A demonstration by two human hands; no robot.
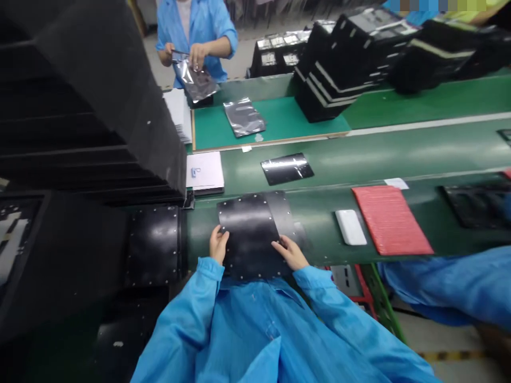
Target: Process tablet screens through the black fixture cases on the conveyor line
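Note:
A black sheet [249, 234] with small light dots along its edges is held between my two hands, near the front edge of the green bench. My left hand [219, 244] grips its left edge, thumb on top. At its right edge, my right hand [290, 252] pinches it with thumb and fingers. Beneath and to the right lies another dark sheet [282, 207], partly covered. Further left sits a stack of similar black sheets [154, 244].
Tall black trays [131, 96] rise at the left. Beyond my hands lies a shiny dark bag [287, 168]. A white box [350, 227] and a red padded bag [391, 219] are to the right. Across the bench a person [195, 32] handles a silvery bag; a blue sleeve [451, 282] is at right.

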